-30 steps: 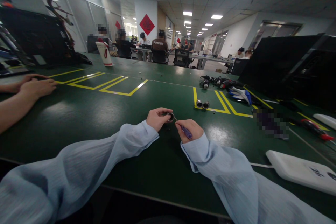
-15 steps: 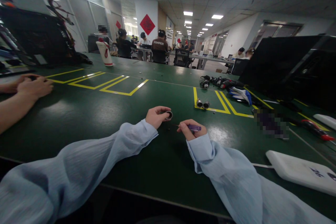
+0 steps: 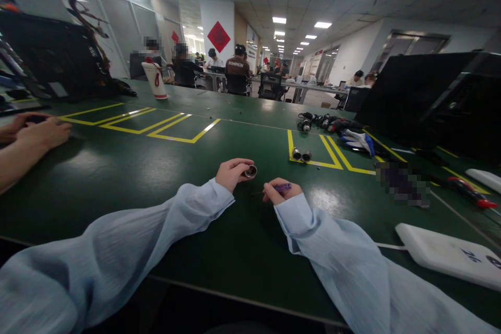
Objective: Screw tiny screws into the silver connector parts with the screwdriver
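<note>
My left hand (image 3: pixel 231 173) rests on the green table (image 3: pixel 136 177) with its fingers closed round a small round metal part (image 3: pixel 250 171). Just right of it, my right hand (image 3: pixel 277 191) is closed on a thin purple-handled screwdriver (image 3: pixel 282 187). The tool lies almost level, and its tip points left, toward a spot just below the metal part, a short gap away. Both arms wear pale blue sleeves.
Two small metal cylinders (image 3: pixel 301 155) lie in a yellow-taped square beyond my hands. Gloves and black parts (image 3: pixel 340 128) sit farther right, with a red-handled tool (image 3: pixel 467 192) and a white device (image 3: pixel 450 255) on the near right. Another person's hands (image 3: pixel 35 133) rest at left. A cup (image 3: pixel 155 80) stands far back.
My right hand has drawn the screwdriver tip away from the metal part and laid the tool flat and lower. The other person's hands slid left.
</note>
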Available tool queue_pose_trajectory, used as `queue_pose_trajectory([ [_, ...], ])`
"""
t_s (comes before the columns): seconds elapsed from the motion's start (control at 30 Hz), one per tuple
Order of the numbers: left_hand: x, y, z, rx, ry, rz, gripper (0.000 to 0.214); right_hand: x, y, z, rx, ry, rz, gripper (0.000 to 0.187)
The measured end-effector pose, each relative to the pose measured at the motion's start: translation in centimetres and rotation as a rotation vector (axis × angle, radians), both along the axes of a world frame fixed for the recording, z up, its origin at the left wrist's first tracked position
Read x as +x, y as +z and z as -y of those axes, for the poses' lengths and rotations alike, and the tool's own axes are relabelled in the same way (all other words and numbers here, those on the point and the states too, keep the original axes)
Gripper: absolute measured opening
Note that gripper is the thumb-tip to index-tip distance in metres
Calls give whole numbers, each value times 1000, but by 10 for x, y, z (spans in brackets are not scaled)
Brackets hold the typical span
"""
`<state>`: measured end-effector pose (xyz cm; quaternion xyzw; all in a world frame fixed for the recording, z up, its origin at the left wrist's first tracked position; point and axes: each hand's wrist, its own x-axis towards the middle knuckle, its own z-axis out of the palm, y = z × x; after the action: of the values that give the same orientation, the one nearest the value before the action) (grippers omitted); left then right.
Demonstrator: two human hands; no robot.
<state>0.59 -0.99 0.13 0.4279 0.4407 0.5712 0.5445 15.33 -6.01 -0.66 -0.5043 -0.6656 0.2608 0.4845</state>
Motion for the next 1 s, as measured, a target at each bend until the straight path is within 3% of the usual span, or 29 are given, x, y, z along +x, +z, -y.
queue_pose_trajectory([
  [0.13,0,-1,-2,-16,-12,36,20,6,6,0,-22,-19,39,31],
  [0.3,1,0,-1,-50,-10,38,24,2,4,-2,-169,55,-332,31],
  [0.43,2,0,0,-58,-6,37,26,1,5,-4,-2,69,-452,26],
  [0.8,5,2,9,-16,-64,-21,29,-3,-10,-10,376,39,-123,15],
  [1.0,6,5,14,16,-94,-49,28,-1,-8,-8,440,40,19,12],
])
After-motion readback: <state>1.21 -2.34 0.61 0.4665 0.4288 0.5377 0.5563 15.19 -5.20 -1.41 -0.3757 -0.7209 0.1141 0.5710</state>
